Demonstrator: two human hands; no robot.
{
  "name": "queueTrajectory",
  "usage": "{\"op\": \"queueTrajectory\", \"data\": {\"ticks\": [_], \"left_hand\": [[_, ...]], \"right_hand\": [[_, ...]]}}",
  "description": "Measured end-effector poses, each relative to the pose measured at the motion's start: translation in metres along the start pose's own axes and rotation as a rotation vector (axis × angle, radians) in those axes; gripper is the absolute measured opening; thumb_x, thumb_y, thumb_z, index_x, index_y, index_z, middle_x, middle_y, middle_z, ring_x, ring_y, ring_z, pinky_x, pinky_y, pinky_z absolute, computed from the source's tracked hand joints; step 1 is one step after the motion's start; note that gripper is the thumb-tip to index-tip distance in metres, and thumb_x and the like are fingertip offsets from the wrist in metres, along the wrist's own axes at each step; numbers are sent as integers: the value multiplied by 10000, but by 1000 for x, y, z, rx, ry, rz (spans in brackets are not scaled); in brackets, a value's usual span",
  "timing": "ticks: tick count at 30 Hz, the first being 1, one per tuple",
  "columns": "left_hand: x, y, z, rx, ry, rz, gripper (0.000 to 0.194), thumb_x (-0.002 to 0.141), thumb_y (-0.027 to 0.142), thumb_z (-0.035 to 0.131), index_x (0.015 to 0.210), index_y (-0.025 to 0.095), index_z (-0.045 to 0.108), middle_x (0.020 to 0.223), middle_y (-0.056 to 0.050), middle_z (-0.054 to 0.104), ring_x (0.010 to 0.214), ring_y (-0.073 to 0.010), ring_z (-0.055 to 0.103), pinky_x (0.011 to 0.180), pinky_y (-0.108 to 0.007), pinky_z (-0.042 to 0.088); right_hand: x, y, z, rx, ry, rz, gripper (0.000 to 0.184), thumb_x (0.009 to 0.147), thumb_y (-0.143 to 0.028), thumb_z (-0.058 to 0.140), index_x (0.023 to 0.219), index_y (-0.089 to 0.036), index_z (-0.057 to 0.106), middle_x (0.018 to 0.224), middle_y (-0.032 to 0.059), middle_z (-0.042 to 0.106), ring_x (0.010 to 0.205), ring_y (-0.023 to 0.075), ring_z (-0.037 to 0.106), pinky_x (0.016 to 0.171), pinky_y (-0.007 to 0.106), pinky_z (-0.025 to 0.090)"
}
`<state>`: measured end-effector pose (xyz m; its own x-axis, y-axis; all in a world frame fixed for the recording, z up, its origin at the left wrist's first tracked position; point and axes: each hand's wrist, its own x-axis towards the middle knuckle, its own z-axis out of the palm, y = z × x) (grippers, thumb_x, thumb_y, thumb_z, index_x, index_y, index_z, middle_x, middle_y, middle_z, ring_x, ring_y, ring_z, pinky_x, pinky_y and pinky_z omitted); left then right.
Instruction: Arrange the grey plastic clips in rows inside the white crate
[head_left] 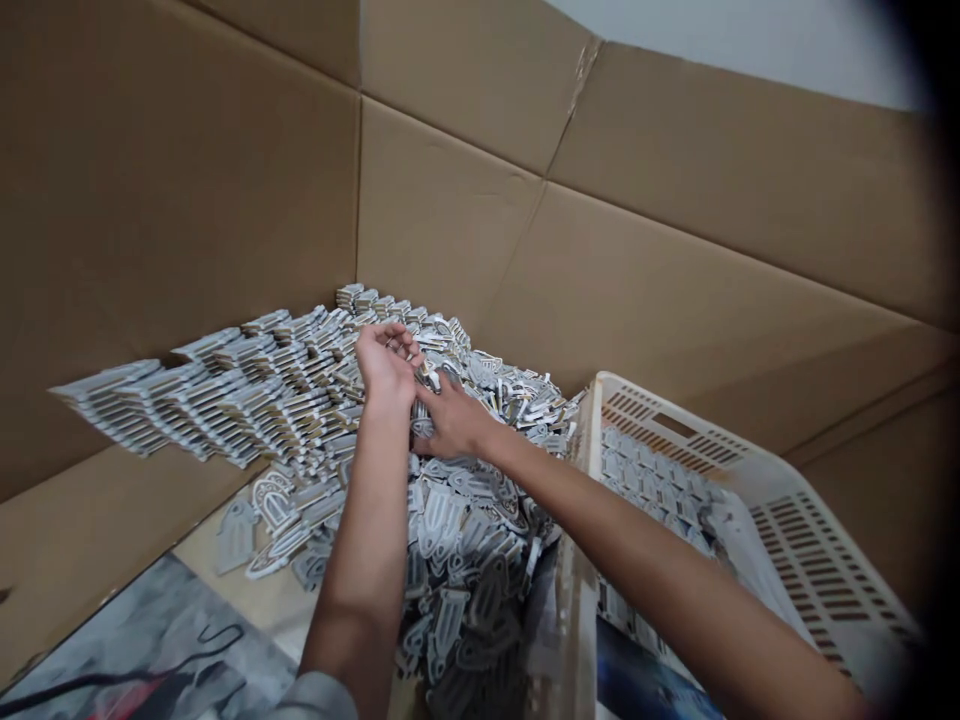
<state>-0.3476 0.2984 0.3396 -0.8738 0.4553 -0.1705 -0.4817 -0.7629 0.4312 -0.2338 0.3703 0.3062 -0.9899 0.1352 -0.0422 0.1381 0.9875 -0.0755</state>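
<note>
A heap of small flat grey pieces (457,510) with pale, slotted outlines spreads beneath both arms. Over the middle of it is my left hand (386,362), palm turned to the right and fingers loosely bent and apart; I see nothing held in it. My right hand (456,415) comes in from the right, thumb below and fingers above, closed around a few of the grey pieces (422,415). The two hands nearly meet, and the left wrist partly hides the right fingertips. To the left, more pieces stand in neat overlapping stacks (232,390).
Tall cardboard walls (465,190) enclose the heap at the back and left. A white slotted plastic crate (810,560) at the right holds rows of similar pieces. A dark cable (97,680) lies over a grey printed surface (172,610) at the lower left.
</note>
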Motion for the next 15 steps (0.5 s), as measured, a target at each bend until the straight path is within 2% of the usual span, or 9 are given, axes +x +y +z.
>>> {"op": "queueTrajectory", "data": {"ticks": [3, 7, 10, 13, 15], "left_hand": [[1, -3, 1, 53, 15, -8, 162, 841, 247, 460, 706, 174, 513, 605, -6, 481, 490, -109, 432, 472, -228, 334], [-5, -8, 8, 155, 63, 12, 178, 848, 241, 456, 696, 177, 522, 609, -4, 482, 496, -115, 436, 478, -221, 343], [-11, -16, 14, 286, 119, 33, 170, 843, 214, 461, 702, 171, 548, 629, -1, 503, 507, -110, 437, 476, -204, 305], [-15, -28, 20, 362, 141, 10, 142, 837, 184, 501, 706, 165, 552, 622, 16, 503, 506, -97, 412, 474, -185, 244], [-17, -38, 23, 397, 138, -42, 130, 842, 183, 548, 713, 169, 550, 607, 30, 480, 491, -94, 387, 473, -191, 208]], "right_hand": [[6, -7, 0, -25, 8, 116, 1056, 737, -464, 860, 1627, -246, 335, 1625, 241, 352, 1445, 473, 443, 1104, 623, 461], [7, -3, 4, -87, 144, 202, 828, 817, -295, 776, 1564, -283, 420, 1511, 211, 484, 1357, 423, 532, 994, 538, 543], [7, 11, 3, -54, 206, 223, 673, 833, -217, 697, 1473, -281, 499, 1371, 182, 600, 1247, 380, 613, 939, 483, 554], [5, 33, -4, 97, 269, 244, 503, 777, -197, 670, 1271, -247, 587, 1163, 118, 700, 1078, 319, 680, 892, 419, 554], [2, 49, -13, 206, 358, 243, 466, 725, -209, 686, 1180, -243, 591, 1049, 69, 719, 982, 284, 686, 866, 383, 551]]}}
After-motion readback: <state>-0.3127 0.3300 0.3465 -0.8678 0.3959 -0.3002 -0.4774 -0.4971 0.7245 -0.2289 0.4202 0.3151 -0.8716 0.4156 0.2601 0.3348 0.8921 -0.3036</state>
